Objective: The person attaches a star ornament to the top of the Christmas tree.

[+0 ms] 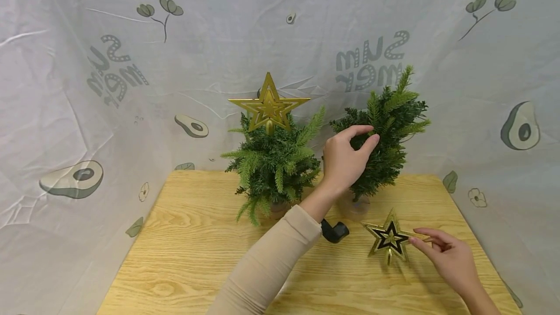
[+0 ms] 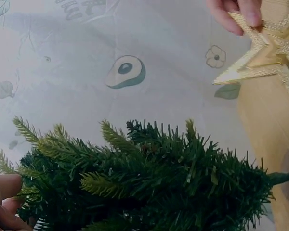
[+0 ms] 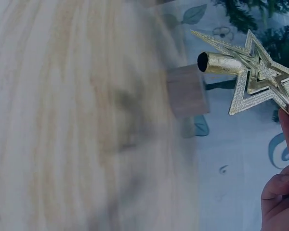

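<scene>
Pinched by one point between thumb and forefinger of the right hand [image 1: 455, 262]: one glittered gold star [image 1: 391, 237], upright, hollow socket downward, in front of the right tree [image 1: 389, 159] and apart from it.
Left hand [image 1: 344, 160]: thumb and forefinger at the right tree's upper sprigs, tips close together; whether a sprig is caught between them cannot be told.
Right tree: green, dark and light sprigs, leaning to the right in the head view.
Left tree [image 1: 280, 166]: similar, a plain gold star [image 1: 269, 106] at its top.
Black bent object [image 1: 336, 233]: on the wooden table [image 1: 175, 252], just beside the beige sleeve [image 1: 267, 261].
Risks, as judged: single-point pinch, star may swivel or drop; a hard pull on the sprigs, tree may tip; low left forearm, black bent object may be knocked
</scene>
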A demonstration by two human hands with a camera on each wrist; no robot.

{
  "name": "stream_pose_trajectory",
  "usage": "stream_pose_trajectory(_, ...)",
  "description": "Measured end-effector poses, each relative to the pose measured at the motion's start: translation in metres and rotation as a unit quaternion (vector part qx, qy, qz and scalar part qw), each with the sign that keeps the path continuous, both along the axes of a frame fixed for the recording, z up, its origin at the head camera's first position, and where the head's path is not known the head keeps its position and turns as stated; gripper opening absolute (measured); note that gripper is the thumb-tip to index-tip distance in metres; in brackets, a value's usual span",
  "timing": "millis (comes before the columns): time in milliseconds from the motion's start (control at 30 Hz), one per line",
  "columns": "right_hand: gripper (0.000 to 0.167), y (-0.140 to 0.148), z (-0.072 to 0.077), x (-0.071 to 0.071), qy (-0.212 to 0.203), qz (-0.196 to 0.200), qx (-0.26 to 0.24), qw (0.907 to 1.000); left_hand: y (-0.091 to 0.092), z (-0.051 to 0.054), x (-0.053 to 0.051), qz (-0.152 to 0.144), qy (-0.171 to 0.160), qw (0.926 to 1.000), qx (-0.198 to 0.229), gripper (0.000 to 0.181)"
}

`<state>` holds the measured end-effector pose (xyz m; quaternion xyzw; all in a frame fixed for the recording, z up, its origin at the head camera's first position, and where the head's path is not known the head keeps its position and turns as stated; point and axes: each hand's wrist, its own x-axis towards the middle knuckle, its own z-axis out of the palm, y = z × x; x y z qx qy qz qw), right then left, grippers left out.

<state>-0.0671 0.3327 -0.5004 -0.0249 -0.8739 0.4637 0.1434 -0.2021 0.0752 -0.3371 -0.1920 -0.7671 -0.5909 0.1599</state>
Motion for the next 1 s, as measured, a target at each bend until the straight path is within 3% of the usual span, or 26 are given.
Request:
stream_pose_trajectory(233, 0.019, 0.005, 0.016, 0.000, 0.028, -0.007, -0.036, 0.9989, -0.002, -0.003, 0.000, 0.012, 0.027, 0.9989, -0.038, 0.028)
stream_pose_trajectory(433, 0.020, 0.009, 0.027, -0.001, 0.070, -0.026, -0.036, 0.9965, -0.004, -0.004, 0.001, 0.028, 0.056, 0.9953, -0.075, 0.028)
stream_pose_trajectory(700, 0.020, 0.012, 0.040, -0.001, 0.094, -0.063, -0.029, 0.9931, -0.003, -0.008, 0.005, 0.033, 0.058, 0.9953, -0.070, 0.028)
stream_pose_trajectory(1000, 0.020, 0.008, 0.065, -0.007, 0.134, -0.080, -0.055, 0.9862, 0.000, -0.012, 0.005, 0.051, 0.062, 0.9946, -0.065, 0.026)
